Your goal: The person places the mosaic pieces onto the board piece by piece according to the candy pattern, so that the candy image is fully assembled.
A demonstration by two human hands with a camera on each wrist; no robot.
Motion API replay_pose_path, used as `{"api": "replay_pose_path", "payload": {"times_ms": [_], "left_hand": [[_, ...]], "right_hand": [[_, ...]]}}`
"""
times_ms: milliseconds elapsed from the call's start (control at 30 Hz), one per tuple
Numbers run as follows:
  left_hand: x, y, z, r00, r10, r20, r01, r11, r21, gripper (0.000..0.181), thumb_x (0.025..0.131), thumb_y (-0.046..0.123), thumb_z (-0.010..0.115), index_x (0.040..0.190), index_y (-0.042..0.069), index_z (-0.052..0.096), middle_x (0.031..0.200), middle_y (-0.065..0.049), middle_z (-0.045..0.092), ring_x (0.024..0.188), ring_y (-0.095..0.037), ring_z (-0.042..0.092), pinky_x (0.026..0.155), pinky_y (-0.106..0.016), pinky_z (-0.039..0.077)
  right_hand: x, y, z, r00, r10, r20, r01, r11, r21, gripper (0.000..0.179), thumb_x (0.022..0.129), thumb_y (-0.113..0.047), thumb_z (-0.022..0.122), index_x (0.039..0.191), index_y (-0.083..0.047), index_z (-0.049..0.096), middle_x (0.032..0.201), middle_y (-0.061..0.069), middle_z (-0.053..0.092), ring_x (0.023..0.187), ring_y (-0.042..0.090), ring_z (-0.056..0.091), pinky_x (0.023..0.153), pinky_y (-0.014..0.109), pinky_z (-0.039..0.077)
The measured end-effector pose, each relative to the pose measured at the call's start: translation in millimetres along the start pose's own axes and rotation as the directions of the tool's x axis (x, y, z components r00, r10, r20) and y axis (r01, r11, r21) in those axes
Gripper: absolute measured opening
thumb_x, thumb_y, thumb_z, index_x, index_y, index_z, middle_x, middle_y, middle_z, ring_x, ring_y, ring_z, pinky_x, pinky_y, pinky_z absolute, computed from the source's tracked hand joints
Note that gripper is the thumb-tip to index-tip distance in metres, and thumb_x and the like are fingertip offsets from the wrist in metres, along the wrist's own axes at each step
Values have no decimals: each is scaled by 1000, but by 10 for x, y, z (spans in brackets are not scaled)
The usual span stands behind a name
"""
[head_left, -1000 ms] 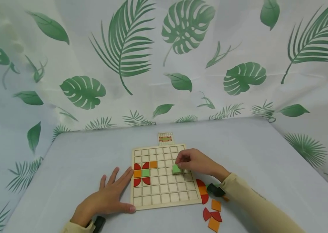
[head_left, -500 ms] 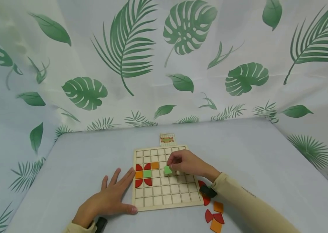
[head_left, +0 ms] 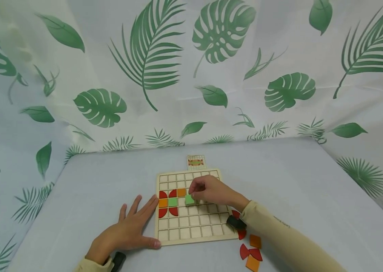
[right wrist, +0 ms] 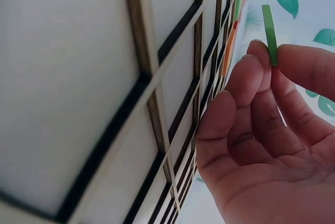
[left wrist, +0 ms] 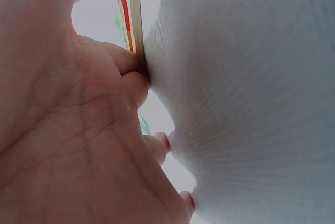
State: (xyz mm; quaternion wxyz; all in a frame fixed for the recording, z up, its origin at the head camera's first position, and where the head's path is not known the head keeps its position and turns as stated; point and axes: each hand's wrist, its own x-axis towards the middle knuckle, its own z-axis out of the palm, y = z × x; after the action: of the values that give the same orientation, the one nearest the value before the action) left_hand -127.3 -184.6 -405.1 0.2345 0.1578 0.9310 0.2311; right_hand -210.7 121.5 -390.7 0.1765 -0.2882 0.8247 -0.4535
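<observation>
A wooden grid board [head_left: 194, 221] lies on the table. Over its middle, my right hand [head_left: 213, 190] pinches a green square tile [head_left: 189, 200] between thumb and fingertips. The right wrist view shows this green tile [right wrist: 269, 33] edge-on, with other fingertips close to the grid. Spread on the table, my left hand [head_left: 126, 234] touches the board's left side with fingertips and thumb. Along that side sit several red quarter-circle tiles [head_left: 162, 213], two orange squares [head_left: 181, 192] and a seated green square [head_left: 172, 202]. The left wrist view shows the board's edge [left wrist: 135, 14] against the hand.
A small pattern card [head_left: 196, 162] lies behind the board. Loose orange tiles [head_left: 255, 241] and red quarter-circle tiles [head_left: 255, 254] lie to the right of the board's near corner, some partly hidden by the right wrist's black camera [head_left: 236, 222]. A leaf-print cloth [head_left: 164, 113] rises behind the table.
My right hand has moved left across the board with the green tile, from its right half to near the seated orange and green tiles. My left hand stays at the board's edge.
</observation>
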Motion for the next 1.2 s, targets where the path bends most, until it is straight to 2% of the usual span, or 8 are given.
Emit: {"api": "replay_pose_path", "payload": {"times_ms": [200,500,700,833,1200], "left_hand": [[-13,33,-9,1000,-2,-18,2,1000,17,129,77,64,89,173,16,19,180,-4,14,162,-45,-7,118,-77,-10],[-12,33,-8,1000,-8,-21,9,1000,14,128,77,64,90,173,16,20,179,-4,15,162,-45,-7,118,-77,-10],[-21,51,-16,1000,-7,-17,7,1000,14,128,78,62,90,173,16,19,179,-4,15,162,-46,-7,118,-77,-10],[-15,49,-11,1000,-12,-17,12,1000,18,128,77,63,90,173,16,19,179,-4,15,162,-45,-7,118,-77,-10],[-4,15,12,1000,4,-23,-3,1000,17,128,77,65,89,173,17,20,179,-2,16,162,-45,-6,118,-77,-9]], "right_hand": [[20,-4,30,1000,-8,-8,8,1000,1,4,100,-5,70,100,-4,74,91,-1,72,78,13,61,73,30,52],[97,-37,85,1000,-4,-18,3,999,-34,5,98,-6,74,96,-2,76,84,-4,73,77,12,66,73,29,54],[151,-62,123,999,15,-41,-19,995,-94,6,95,-4,76,90,-6,76,80,-8,71,74,8,64,72,27,53],[168,-82,149,999,12,-49,-16,995,-98,7,94,-2,77,88,-6,76,79,-7,71,73,7,62,71,27,52],[219,-70,214,1000,-21,-13,18,985,-169,9,97,-3,74,90,-8,76,80,-7,68,73,7,59,71,28,51]]}}
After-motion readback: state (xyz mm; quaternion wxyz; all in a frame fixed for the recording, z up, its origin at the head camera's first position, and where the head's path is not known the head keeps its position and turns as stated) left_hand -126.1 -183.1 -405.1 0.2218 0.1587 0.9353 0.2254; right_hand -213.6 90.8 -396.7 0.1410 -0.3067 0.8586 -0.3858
